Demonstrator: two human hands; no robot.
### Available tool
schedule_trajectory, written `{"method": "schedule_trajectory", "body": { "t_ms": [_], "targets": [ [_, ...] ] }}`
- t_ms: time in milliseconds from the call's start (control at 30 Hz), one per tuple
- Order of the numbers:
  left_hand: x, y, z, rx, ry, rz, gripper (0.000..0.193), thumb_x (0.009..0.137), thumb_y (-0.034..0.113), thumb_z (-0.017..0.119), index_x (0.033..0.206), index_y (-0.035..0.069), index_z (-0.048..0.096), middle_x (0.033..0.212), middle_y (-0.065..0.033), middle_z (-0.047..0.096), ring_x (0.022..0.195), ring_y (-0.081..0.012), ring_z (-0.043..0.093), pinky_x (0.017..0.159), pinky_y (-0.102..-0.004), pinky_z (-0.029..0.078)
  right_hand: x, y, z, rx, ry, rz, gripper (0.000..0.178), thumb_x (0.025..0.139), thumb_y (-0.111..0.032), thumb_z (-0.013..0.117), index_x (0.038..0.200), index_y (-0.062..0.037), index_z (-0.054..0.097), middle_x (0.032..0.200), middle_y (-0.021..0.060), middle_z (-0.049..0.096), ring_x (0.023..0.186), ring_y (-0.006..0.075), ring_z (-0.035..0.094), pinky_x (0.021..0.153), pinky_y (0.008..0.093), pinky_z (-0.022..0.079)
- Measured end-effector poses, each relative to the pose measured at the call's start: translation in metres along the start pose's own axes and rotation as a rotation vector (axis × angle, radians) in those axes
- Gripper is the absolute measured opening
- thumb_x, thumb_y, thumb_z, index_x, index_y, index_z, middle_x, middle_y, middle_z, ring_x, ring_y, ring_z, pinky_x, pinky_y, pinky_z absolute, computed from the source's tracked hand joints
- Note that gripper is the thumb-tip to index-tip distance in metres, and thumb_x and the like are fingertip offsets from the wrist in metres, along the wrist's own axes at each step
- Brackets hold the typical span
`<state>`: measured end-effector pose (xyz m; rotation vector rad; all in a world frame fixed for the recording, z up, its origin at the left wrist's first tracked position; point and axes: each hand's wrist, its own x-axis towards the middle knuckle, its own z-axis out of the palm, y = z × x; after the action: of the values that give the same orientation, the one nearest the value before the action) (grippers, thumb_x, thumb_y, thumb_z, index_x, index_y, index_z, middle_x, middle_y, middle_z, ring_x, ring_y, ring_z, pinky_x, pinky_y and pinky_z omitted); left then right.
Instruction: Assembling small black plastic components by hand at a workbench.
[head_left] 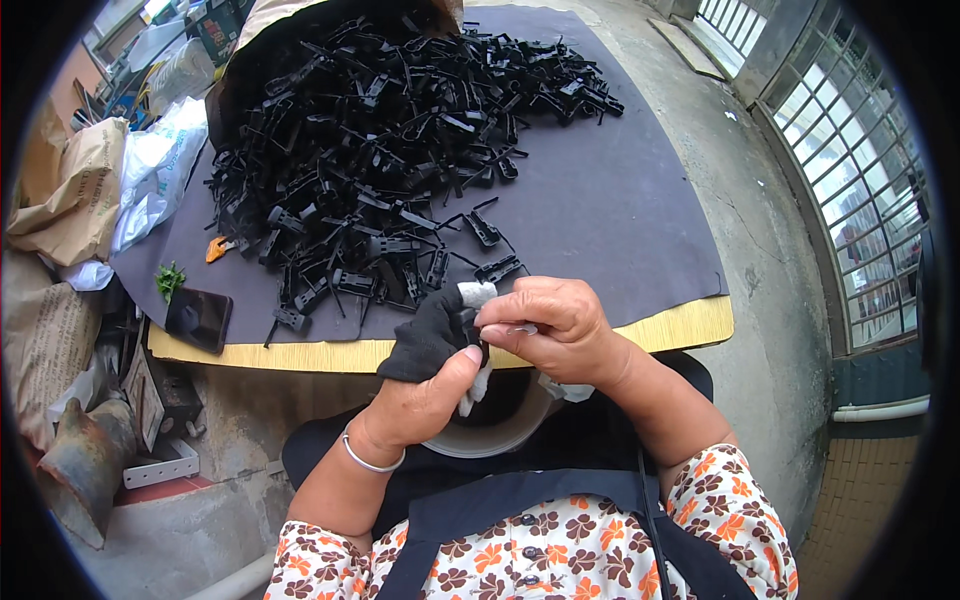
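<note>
My left hand (430, 365) wears a black glove (425, 340) that leaves the thumb bare, with a pale wrap at a fingertip. It is closed on a small black plastic part (482, 352), mostly hidden between thumb and fingers. Right up against it, my bare right hand (555, 325) pinches a small, thin, shiny piece (522, 328); its exact kind is unclear. Both hands are above a pale bucket (465, 445) at my lap, dark inside. Just beyond them, a large heap of black plastic clip-like parts (370, 150) covers much of the table.
The table (640, 210) has a dark cover and a yellow front edge (680, 322). On its left lie a phone (200, 320), a green sprig (170, 281) and an orange-handled item (217, 248). Paper sacks (80, 190) and a white plastic bag (165, 165) crowd the left side. A barred window (850, 170) stands right.
</note>
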<state>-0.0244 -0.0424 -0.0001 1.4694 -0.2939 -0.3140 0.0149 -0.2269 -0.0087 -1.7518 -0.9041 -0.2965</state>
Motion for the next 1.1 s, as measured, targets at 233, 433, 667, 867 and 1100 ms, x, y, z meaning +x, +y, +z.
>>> {"method": "schedule_trajectory", "body": {
  "t_ms": [233, 433, 667, 867, 1100],
  "targets": [
    [0.000, -0.004, 0.001, 0.018, 0.052, -0.021, 0.031, 0.086, 0.003, 0.045, 0.115, -0.005, 0.046, 0.075, -0.0056, 0.058, 0.055, -0.0065, 0.048, 0.050, -0.0211, 0.040, 0.000, -0.013, -0.006, 0.017, -0.156, 0.418, 0.014, 0.085, -0.010, 0.066, 0.093, -0.0036, 0.057, 0.068, 0.0050, 0.055, 0.055, 0.0108, 0.045, 0.049, 0.0275, 0.038],
    [0.001, -0.011, 0.002, 0.220, 0.097, 0.103, 0.026, 0.083, 0.001, 0.048, 0.108, -0.005, 0.051, 0.077, -0.0055, 0.059, 0.066, -0.0101, 0.053, 0.062, -0.0261, 0.047, -0.001, -0.014, -0.002, 0.039, -0.288, 0.333, 0.021, 0.094, -0.017, 0.052, 0.084, 0.0000, 0.056, 0.063, 0.0145, 0.052, 0.055, 0.0248, 0.052, 0.054, 0.0344, 0.043],
    [-0.003, -0.015, 0.011, 0.501, 0.228, 0.355, 0.028, 0.078, 0.001, 0.051, 0.105, -0.004, 0.053, 0.083, -0.0129, 0.058, 0.069, -0.0203, 0.057, 0.067, -0.0316, 0.048, -0.007, -0.016, 0.013, -0.038, -0.207, 0.368, 0.026, 0.093, -0.021, 0.054, 0.079, 0.0007, 0.057, 0.068, 0.0205, 0.058, 0.065, 0.0399, 0.056, 0.058, 0.0422, 0.045],
    [-0.016, 0.026, 0.003, 0.852, -0.054, 0.184, 0.029, 0.077, 0.007, 0.061, 0.105, -0.003, 0.059, 0.092, -0.0157, 0.062, 0.076, -0.0291, 0.061, 0.068, -0.0355, 0.050, 0.003, -0.010, -0.026, -0.159, -0.336, 0.401, 0.024, 0.088, -0.023, 0.063, 0.082, -0.0007, 0.057, 0.069, 0.0164, 0.059, 0.061, 0.0287, 0.060, 0.056, 0.0346, 0.045],
    [-0.002, 0.009, -0.010, 0.862, 0.146, 0.443, 0.024, 0.079, 0.000, 0.063, 0.103, 0.003, 0.065, 0.093, -0.0133, 0.065, 0.085, -0.0282, 0.063, 0.076, -0.0350, 0.050, -0.007, 0.012, -0.023, -0.705, -0.024, 0.330, 0.012, 0.079, -0.011, 0.063, 0.085, -0.0029, 0.057, 0.073, 0.0141, 0.061, 0.066, 0.0300, 0.061, 0.059, 0.0369, 0.048]
  ]
}}
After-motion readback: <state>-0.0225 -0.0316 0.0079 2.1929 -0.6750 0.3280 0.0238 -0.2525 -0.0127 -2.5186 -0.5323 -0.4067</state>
